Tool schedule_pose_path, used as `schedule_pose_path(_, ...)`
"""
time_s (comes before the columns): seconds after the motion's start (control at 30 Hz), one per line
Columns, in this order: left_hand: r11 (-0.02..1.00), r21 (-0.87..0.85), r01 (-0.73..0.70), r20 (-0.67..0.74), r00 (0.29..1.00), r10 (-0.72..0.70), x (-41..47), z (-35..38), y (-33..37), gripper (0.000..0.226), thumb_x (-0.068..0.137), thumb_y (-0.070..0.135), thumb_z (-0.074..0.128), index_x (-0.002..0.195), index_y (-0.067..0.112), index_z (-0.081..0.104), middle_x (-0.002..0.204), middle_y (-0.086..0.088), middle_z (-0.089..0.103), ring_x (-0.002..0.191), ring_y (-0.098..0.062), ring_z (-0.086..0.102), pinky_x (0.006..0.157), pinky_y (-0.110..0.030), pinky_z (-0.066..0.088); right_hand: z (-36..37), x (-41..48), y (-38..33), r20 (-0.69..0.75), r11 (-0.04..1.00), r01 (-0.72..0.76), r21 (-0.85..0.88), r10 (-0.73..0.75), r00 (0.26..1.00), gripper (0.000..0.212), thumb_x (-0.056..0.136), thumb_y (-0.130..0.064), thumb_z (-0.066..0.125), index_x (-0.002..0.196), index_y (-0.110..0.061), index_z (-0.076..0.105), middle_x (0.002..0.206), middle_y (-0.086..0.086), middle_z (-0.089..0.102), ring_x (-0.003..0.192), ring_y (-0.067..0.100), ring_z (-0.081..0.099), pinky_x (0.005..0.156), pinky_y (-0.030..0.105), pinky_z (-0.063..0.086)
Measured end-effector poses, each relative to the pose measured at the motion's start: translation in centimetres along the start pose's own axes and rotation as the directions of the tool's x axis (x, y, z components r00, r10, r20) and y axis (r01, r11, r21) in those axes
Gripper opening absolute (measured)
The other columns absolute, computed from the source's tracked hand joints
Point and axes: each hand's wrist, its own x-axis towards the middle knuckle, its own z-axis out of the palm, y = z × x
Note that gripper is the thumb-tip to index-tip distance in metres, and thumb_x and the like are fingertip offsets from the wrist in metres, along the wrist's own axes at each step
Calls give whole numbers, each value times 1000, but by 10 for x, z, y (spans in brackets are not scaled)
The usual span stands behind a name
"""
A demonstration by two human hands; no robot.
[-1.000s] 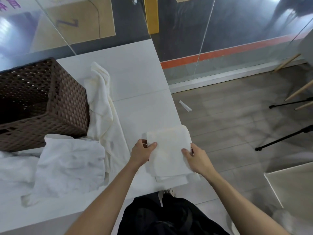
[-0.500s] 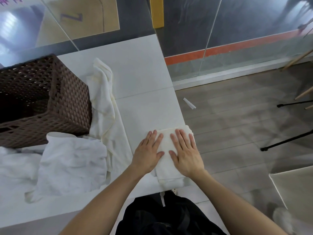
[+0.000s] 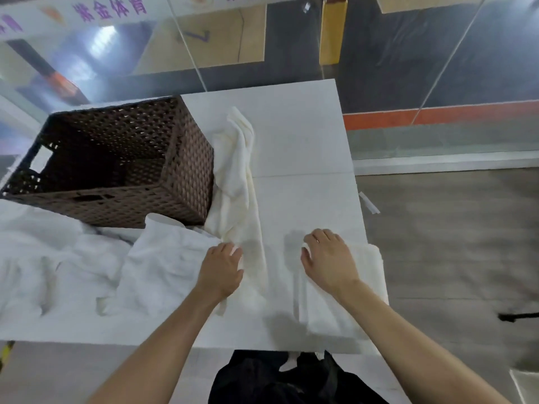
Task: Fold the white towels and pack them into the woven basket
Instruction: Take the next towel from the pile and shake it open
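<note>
A brown woven basket (image 3: 189, 176) stands at the back left of the white table (image 3: 297, 141), and its inside looks dark and empty. A folded white towel (image 3: 364, 290) lies at the table's near right corner. My right hand (image 3: 329, 260) rests on its left part with the fingers curled and apart, holding nothing. My left hand (image 3: 221, 269) is open, to the left of the folded towel, at the edge of a crumpled white towel (image 3: 163, 266). A cream towel (image 3: 236, 176) lies in a long heap against the basket's right side.
More crumpled white towels (image 3: 43, 258) cover the table's near left part. A glass wall stands behind the table. Wooden floor lies to the right, with a paper scrap (image 3: 369, 202) and a black tripod leg (image 3: 519, 316) on it.
Both hands were pressing flat on the folded towel. My left hand has since moved left to the loose towels, while my right hand stays on the folded towel. The view has turned left.
</note>
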Motion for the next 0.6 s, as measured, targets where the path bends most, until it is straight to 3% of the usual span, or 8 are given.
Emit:
schedule_pose_path(0.07, 994, 87, 62, 52, 996, -66, -14, 4, -32, 77, 84, 63, 60, 153, 31, 52, 168, -14, 42, 158, -34, 32, 129, -57, 21, 6, 21, -37, 118, 998, 53, 45, -58, 991, 17, 97, -25, 60, 101, -13, 71, 95, 3, 64, 85, 27, 64, 73, 39, 52)
schedule_pose_path(0.13, 990, 91, 106, 85, 990, -114, -29, 8, -56, 104, 80, 75, 67, 168, 39, 25, 179, -12, 15, 166, -35, 10, 130, -66, 9, 18, 34, -73, 254, 995, 64, 80, -82, 964, 23, 102, -32, 54, 111, -17, 68, 104, 1, 64, 92, 25, 65, 72, 39, 49)
schedule_pose_path(0.23, 966, -23, 259, 87, 963, -256, -48, 8, -89, 127, 73, 84, 70, 172, 39, 4, 181, -8, 5, 167, -35, 3, 127, -69, 19, 40, 45, -119, 401, 987, 37, 156, -97, 911, 36, 107, -41, 49, 134, -18, 60, 123, 1, 62, 110, 26, 65, 82, 41, 54)
schedule_pose_path(0.33, 889, -124, 441, 177, 891, -418, -65, 14, -123, 134, 61, 94, 70, 168, 44, 7, 177, -3, 3, 165, -36, 4, 120, -73, 27, 64, 52, -151, 461, 960, -28, 279, -109, 881, 60, 106, -48, 55, 156, -18, 42, 145, 2, 54, 129, 29, 58, 100, 43, 52)
schedule_pose_path(0.43, 870, -200, 450, 258, 881, -396, -78, 21, -156, 136, 47, 99, 71, 161, 45, 20, 168, 6, 22, 157, -26, 25, 110, -66, 41, 82, 64, -176, 497, 931, -113, 347, -80, 864, 87, 99, -62, 59, 167, -22, 23, 165, 0, 40, 149, 25, 42, 120, 42, 40)
schedule_pose_path(0.5, 907, -129, 400, 231, 902, -365, -82, 25, -173, 125, 47, 95, 74, 153, 41, 34, 156, 9, 39, 146, -23, 42, 103, -57, 45, 91, 74, -191, 568, 916, -188, 356, -52, 821, 97, 94, -65, 66, 169, -29, 16, 170, -2, 33, 151, 25, 39, 122, 44, 38)
schedule_pose_path(0.6, 952, -39, 303, 219, 932, -288, -85, 30, -189, 102, 64, 85, 75, 150, 40, 42, 149, 9, 47, 140, -23, 46, 104, -53, 43, 100, 87, -216, 609, 927, -228, 298, -1, 793, 93, 90, -54, 75, 164, -33, 24, 160, 1, 40, 139, 31, 52, 113, 41, 46)
